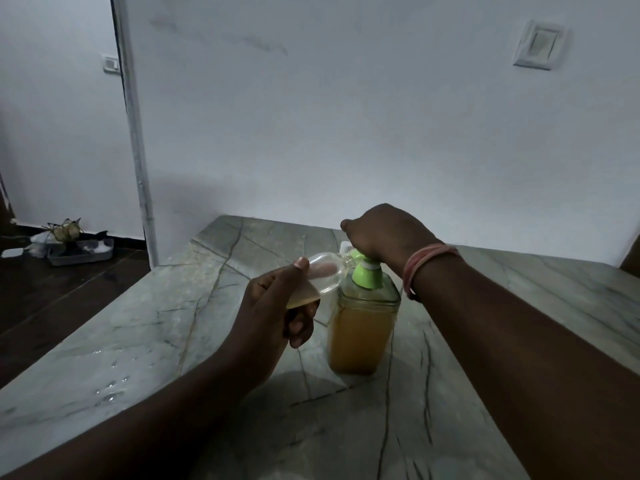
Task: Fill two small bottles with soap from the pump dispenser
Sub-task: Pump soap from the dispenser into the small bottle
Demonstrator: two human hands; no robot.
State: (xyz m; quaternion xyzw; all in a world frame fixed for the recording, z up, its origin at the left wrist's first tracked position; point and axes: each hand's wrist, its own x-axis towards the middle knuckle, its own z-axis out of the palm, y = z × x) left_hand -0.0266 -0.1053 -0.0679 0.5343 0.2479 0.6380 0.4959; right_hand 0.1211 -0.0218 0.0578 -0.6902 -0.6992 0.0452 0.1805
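A big soap dispenser (362, 327) stands upright near the middle of the grey stone desk (145, 327). It is clear, and it is full of orange-yellow soap almost up to its shoulders. On top sits a green pump (366, 273).

The right hand (384, 233) is on top of the pump, with its fingers curled down over the pump head. Its grip is closed on the pump. A pink band (420, 268) goes round that wrist.

The left hand (277, 306) holds a small clear bottle (320, 277) just beside the dispenser, on its left. The bottle is tipped on its side, with its open mouth up against the green spout. A little yellow soap sits in the low end of the bottle (the end inside the hand). The left grip is wrapped tight round the bottle, thumb on top.

Some drops of water (110, 389) shine on the desk at the left edge. A white wall (346, 116) is behind the desk, with a switch (540, 45) high up on the right. On the dark floor far to the left is a tray (81, 252) with some things in it, too small to tell.
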